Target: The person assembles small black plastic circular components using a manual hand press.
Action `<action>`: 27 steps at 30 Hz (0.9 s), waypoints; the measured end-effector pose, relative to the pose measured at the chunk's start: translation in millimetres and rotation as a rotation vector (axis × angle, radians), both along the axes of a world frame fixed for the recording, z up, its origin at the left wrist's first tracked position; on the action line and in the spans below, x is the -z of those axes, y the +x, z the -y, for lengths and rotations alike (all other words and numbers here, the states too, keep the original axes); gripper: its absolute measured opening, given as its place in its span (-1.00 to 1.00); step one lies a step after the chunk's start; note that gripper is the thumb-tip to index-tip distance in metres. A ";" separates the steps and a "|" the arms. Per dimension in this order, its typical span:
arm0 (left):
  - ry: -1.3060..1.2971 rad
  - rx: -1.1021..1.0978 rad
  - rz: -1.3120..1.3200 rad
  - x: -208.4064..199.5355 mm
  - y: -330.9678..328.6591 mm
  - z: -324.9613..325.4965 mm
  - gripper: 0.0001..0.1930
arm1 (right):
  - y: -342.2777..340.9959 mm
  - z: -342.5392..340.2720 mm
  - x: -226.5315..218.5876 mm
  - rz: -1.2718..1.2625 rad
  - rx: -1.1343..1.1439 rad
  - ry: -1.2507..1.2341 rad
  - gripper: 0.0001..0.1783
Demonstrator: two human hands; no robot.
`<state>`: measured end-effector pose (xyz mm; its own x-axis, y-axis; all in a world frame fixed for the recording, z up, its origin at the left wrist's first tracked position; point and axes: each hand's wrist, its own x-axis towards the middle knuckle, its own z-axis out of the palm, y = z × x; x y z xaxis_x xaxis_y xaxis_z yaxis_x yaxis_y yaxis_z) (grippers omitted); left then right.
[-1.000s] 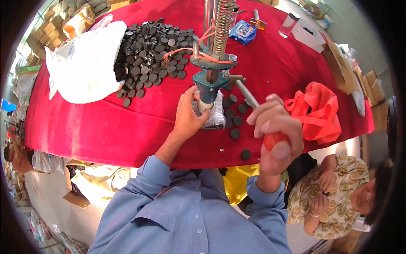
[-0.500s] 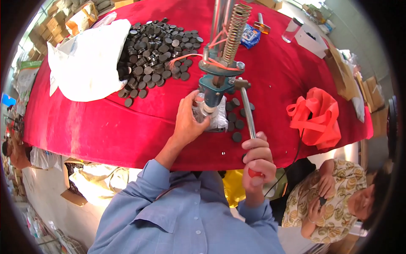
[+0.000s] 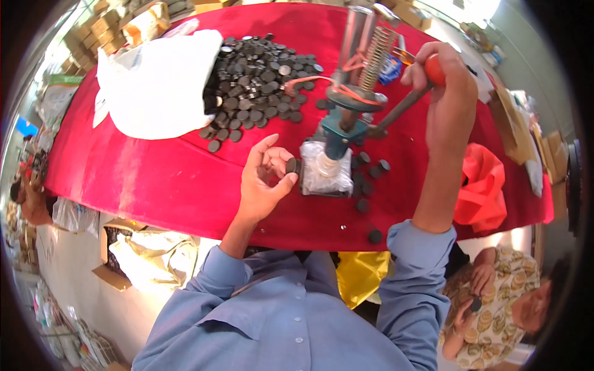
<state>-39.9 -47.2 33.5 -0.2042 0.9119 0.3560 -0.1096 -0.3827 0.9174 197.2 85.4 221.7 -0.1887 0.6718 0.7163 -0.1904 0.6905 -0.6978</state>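
A green hand press (image 3: 342,127) with a coiled spring (image 3: 378,60) stands on the table, an orange-red cord tied round it. Clear plastic wrap (image 3: 323,173) covers its base below the ram. My right hand (image 3: 450,80) is closed round the red ball knob (image 3: 435,70) of the press lever (image 3: 401,109), which slants up to the right. Just left of the base, my left hand (image 3: 263,182) pinches a small round black disc (image 3: 292,166) between thumb and fingers. Several loose black discs (image 3: 365,176) lie right of the base.
A large heap of black discs (image 3: 263,80) spills by a white sack (image 3: 161,86) at the far left. An orange-red cloth bag (image 3: 479,188) lies on the right of the red-covered table (image 3: 148,185). At lower right, another person (image 3: 495,303) holds a dark piece.
The lever has swung from low and near me to raised at the right, my right hand with it. My left hand has come away from under the ram, now holding a disc.
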 end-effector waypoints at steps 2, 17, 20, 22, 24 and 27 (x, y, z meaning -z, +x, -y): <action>0.060 -0.017 -0.016 -14.3 -6.9 9.1 -0.17 | 2.2 -23.7 -6.2 -0.018 0.086 -0.108 -0.56; 0.364 -0.129 -0.284 -51.7 0.5 21.7 -0.07 | -37.6 132.1 90.5 0.085 0.116 -0.322 -0.60; 0.439 -0.147 -0.390 -50.0 7.2 20.7 -0.10 | -57.8 134.5 113.6 0.159 -0.056 -0.412 -0.45; 0.489 -0.110 -0.444 -50.3 10.2 20.0 -0.14 | -62.6 133.3 124.3 0.148 -0.081 -0.426 -0.48; 0.496 -0.130 -0.462 -51.2 10.7 21.8 -0.18 | -65.3 133.2 130.0 0.043 -0.102 -0.446 -0.58; 0.354 -0.093 -0.271 -59.8 11.2 27.9 -0.30 | -66.4 133.9 134.4 0.020 -0.080 -0.416 -0.66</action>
